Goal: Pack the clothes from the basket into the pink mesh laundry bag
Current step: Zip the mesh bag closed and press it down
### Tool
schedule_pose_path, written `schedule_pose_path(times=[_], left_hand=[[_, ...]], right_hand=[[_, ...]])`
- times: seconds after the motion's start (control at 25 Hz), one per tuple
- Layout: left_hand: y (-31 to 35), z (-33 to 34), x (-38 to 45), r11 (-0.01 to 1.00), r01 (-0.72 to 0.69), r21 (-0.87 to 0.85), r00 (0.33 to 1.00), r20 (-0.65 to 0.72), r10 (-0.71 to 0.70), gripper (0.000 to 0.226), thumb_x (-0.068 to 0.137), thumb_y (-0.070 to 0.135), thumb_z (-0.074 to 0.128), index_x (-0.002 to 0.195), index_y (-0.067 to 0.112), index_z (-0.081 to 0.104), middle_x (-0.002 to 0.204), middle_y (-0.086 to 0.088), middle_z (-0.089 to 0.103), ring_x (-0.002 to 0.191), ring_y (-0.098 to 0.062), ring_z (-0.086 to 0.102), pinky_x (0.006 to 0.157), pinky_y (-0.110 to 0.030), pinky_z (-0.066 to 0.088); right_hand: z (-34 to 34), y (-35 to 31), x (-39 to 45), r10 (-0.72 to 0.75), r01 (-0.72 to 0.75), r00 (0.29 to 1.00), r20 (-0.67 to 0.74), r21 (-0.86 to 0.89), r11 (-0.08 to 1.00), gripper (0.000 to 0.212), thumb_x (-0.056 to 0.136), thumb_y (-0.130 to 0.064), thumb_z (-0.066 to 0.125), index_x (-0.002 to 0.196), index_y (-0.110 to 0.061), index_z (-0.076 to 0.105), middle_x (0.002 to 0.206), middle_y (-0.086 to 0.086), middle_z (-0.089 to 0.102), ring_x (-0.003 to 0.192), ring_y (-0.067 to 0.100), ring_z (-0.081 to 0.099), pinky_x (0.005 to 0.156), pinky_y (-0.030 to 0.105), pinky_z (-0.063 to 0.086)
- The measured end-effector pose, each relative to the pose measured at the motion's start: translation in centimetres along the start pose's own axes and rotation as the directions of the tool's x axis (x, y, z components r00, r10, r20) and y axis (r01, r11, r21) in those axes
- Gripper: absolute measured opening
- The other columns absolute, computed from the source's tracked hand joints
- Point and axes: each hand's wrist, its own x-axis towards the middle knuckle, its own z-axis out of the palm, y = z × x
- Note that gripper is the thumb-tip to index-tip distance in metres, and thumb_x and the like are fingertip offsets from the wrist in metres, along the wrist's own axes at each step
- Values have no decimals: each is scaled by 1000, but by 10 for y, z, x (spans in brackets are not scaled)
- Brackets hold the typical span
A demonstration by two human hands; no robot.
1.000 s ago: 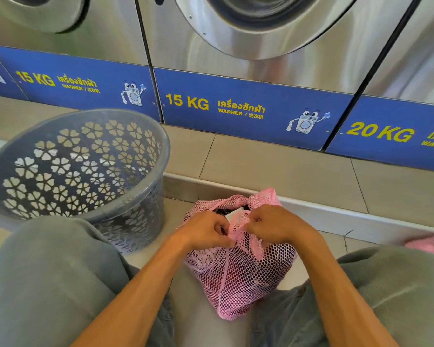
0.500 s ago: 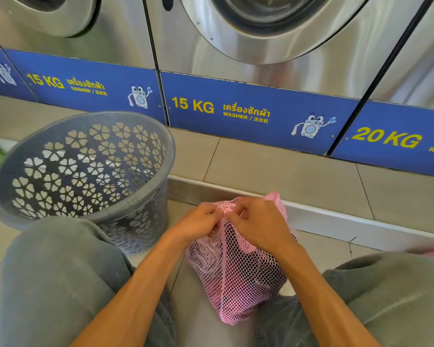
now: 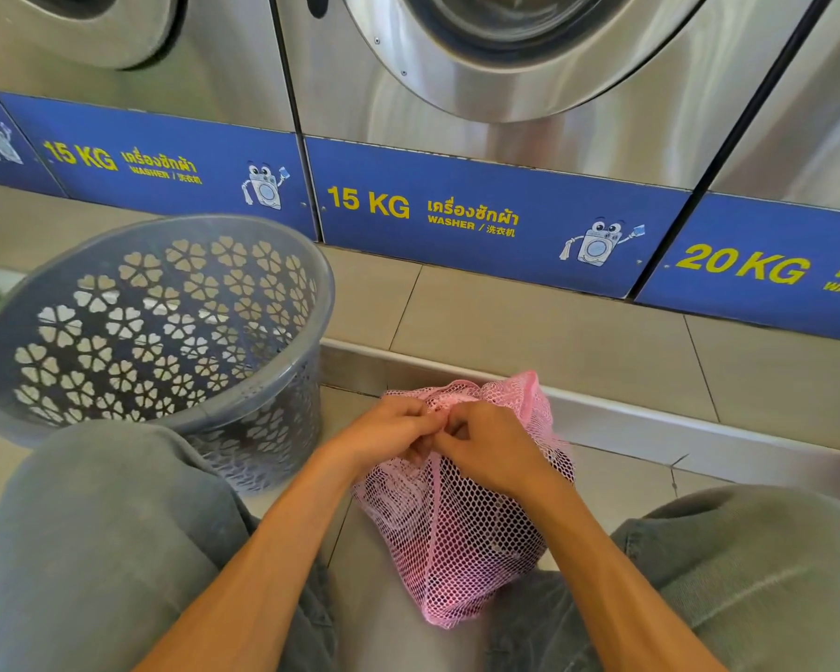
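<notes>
Pink mesh, bulging with dark clothes, tells me most of the job is done: the bag (image 3: 461,526) sits on the floor between my knees, near and right of the grey basket (image 3: 156,332), whose inside shows no clothes that I can see. What is left, I judge, is closing the bag's mouth. My left hand (image 3: 389,434) and right hand (image 3: 491,448) meet at the gathered top, fingers curled and pinching the mesh; whether they hold a zip or a cord I cannot tell.
</notes>
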Motion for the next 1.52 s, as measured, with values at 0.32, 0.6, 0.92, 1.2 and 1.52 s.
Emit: schedule_pose_path(times=[0.32, 0.6, 0.92, 1.2, 1.52], left_hand=[[3, -6, -5, 997, -60, -46, 996, -62, 57, 39, 78, -9, 73, 112, 8, 63, 94, -5, 69, 78, -14, 68, 72, -29, 59], [-6, 1, -1, 956, -147, 252, 973, -135, 185, 26, 67, 10, 87, 85, 16, 69, 79, 0, 72, 71, -8, 66, 73, -33, 60], [-6, -2, 0, 887, -122, 444, 972, -125, 197, 5, 84, 21, 75, 88, 22, 76, 71, 3, 72, 59, -2, 57, 62, -22, 49], [-6, -10, -1, 907, -85, 413, 967, -184, 174, 12, 88, 18, 69, 88, 25, 79, 60, 17, 66, 48, 9, 51, 57, -15, 40], [-7, -20, -1, 906, 27, 421, 925, -354, 137, 18, 89, 9, 61, 89, 21, 75, 78, 14, 69, 72, 0, 61, 61, -14, 44]], right_hand=[[-3, 7, 5, 97, -98, 995, 19, 28, 995, 29, 95, -35, 61, 71, -18, 66, 74, 4, 74, 66, 22, 72, 71, 45, 61], [-2, 5, 4, 128, -130, 991, 33, 67, 989, 33, 99, -33, 54, 77, -13, 68, 77, 7, 75, 67, 22, 73, 74, 47, 61], [-3, 6, 2, 119, -125, 990, 76, 75, 989, 33, 102, -29, 52, 84, -7, 69, 78, 4, 76, 56, 9, 70, 73, 43, 62], [-12, -5, -3, 111, -131, 964, 240, 70, 989, 29, 102, -21, 46, 84, -14, 67, 77, 1, 75, 56, 11, 68, 61, 26, 57], [-19, -14, -10, 184, -185, 805, 564, -55, 981, 25, 95, -15, 50, 85, -8, 71, 74, 5, 73, 54, 12, 64, 67, 30, 55]])
